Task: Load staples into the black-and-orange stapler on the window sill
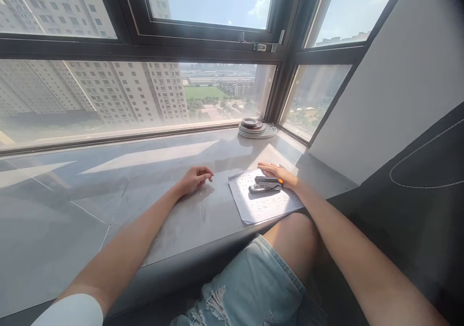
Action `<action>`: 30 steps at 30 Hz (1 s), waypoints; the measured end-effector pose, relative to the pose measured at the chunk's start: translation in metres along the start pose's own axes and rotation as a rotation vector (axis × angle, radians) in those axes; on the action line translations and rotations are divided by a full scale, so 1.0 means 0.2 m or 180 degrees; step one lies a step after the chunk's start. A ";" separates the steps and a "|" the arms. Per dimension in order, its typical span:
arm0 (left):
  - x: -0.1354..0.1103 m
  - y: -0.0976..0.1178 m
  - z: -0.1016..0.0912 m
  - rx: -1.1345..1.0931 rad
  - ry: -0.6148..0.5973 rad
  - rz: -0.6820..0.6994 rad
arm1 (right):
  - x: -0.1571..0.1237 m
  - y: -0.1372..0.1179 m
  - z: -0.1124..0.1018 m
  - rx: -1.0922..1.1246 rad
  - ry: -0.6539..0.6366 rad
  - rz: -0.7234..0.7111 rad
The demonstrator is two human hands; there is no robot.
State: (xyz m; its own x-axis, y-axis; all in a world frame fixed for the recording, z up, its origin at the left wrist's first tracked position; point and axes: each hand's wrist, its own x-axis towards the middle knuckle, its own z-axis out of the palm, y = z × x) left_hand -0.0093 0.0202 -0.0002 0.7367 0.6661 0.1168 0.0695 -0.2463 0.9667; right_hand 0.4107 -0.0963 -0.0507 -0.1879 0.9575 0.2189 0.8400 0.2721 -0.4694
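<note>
My left hand [196, 178] rests on the pale stone window sill with its fingers loosely bent and nothing visible in it. My right hand [278, 172] lies flat with fingers stretched out, at the far edge of a stack of printed paper sheets [255, 208]. On top of the sheets sits a stapler [266, 186], black and grey with an orange part at its right end. This end is close to my right palm; whether they touch I cannot tell. Bright sunlight falls across the paper.
A pile of small plates [252, 129] stands in the sill's far corner by the window frame [273, 96]. My bare knee [295, 236] is just below the sill's front edge. A beaded cord [416, 187] hangs at the right by a white wall [391, 84].
</note>
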 end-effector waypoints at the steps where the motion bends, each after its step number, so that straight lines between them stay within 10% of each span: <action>1: 0.01 0.00 -0.02 -0.0083 0.0165 0.0052 | 0.02 -0.01 0.02 -0.0068 0.0044 0.0051; 11: -0.07 -0.06 -0.56 -0.2555 0.2626 0.0812 | 0.32 -0.50 0.31 -0.0790 -0.0169 0.0139; 24: -0.28 -0.03 -0.81 -0.3300 0.2553 0.2167 | 0.76 -1.23 0.75 -0.0608 -0.0369 0.0301; 30: -0.41 0.05 -0.94 -0.3225 0.2392 0.2003 | 0.81 -1.41 0.87 -0.0439 -0.0365 -0.0075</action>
State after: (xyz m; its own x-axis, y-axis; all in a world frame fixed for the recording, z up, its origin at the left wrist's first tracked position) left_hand -0.1948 0.0953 0.0420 -0.0892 0.9265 0.3655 -0.8766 -0.2473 0.4127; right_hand 0.0556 -0.0021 -0.0314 -0.2586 0.9578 0.1256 0.8951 0.2865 -0.3417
